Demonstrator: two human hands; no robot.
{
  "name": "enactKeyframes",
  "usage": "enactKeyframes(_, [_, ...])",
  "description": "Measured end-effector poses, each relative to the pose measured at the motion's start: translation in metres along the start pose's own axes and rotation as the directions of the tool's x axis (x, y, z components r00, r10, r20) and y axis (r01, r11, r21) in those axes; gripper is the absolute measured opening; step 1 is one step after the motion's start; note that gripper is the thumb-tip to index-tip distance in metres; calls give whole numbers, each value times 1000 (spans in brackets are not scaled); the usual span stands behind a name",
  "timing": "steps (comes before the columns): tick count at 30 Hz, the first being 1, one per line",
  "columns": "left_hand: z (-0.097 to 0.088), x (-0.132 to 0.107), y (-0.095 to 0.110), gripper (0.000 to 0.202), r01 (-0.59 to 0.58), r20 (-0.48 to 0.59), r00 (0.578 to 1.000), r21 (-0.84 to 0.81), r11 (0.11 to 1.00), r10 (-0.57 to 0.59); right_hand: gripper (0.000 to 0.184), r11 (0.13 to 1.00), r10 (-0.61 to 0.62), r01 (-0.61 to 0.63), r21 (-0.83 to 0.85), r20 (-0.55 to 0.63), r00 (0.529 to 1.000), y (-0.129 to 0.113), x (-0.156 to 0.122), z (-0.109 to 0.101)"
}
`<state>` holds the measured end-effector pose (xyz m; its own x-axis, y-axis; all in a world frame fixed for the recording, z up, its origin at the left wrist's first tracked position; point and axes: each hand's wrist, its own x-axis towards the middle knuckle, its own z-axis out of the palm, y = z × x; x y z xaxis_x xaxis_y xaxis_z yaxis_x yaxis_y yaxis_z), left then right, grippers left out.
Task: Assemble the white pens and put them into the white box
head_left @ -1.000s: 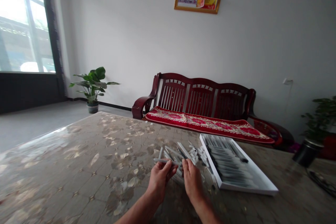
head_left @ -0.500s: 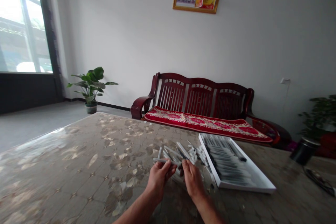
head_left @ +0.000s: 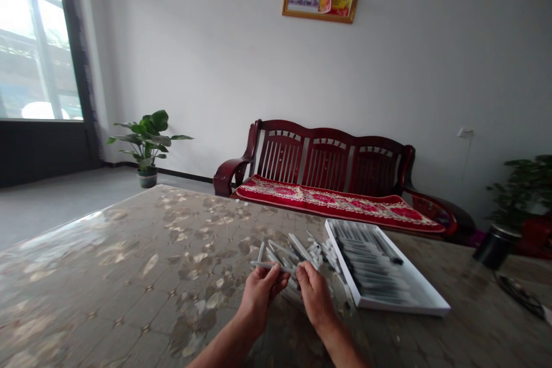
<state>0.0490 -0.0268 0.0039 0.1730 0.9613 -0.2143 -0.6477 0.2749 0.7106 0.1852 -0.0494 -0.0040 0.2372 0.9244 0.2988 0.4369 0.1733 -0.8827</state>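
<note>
My left hand [head_left: 259, 293] is closed around a thin, pale translucent pen [head_left: 263, 264], which lies roughly level and sticks out to the left past my thumb. At the pen's other end, the fingers of my right hand [head_left: 315, 294] are pinched together. They hide that end, so any small part there cannot be made out. Beyond and beneath my hands lies a loose heap of pale pen parts [head_left: 304, 247] on the patterned table. To the right, a white box tray [head_left: 425, 286] holds rows of translucent pens [head_left: 379, 273] with dark ends.
The patterned tabletop [head_left: 142, 264] stretches left and forward. On its right side stand a dark cylindrical container [head_left: 495, 246] and a black cable-like item [head_left: 520, 296]. Behind the table is a red wooden bench [head_left: 328, 164] with a floral cover. A potted plant [head_left: 149, 138] stands at the left.
Both hands stay nearly in place on the pen. My right fingertips have shifted slightly, and the dark piece seen beside them earlier is now mostly covered. The view has moved a little.
</note>
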Motion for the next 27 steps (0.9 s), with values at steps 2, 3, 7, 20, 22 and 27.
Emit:
enactKeyframes(2, [0, 0, -1, 37, -15, 30, 999, 22, 1000, 15, 55, 990, 124, -126, 69, 35, 992, -2, 0, 2])
enactKeyframes(3, [0, 0, -1, 39, -23, 35, 999, 32, 999, 22, 58, 974, 192, -198, 106, 64, 979, -3, 0, 4])
enactKeyframes(7, [-1, 0, 0, 37, -41, 1, 999, 43, 998, 41, 59, 964, 207, -220, 149, 100, 973, -5, 0, 4])
enactKeyframes(20, [2, -6, 2, 49, -196, 116, 977, 144, 970, 181, 52, 900, 277, -311, 305, 152, 949, -21, -3, 4])
enactKeyframes(22, [3, -8, 4, 45, -254, 151, 961, 165, 953, 230, 52, 855, 308, -363, 372, 199, 930, -23, -2, 4])
enactKeyframes(27, [6, -11, 6, 39, -294, 194, 947, 200, 935, 256, 52, 658, 374, -519, 547, 360, 854, -20, 3, -1])
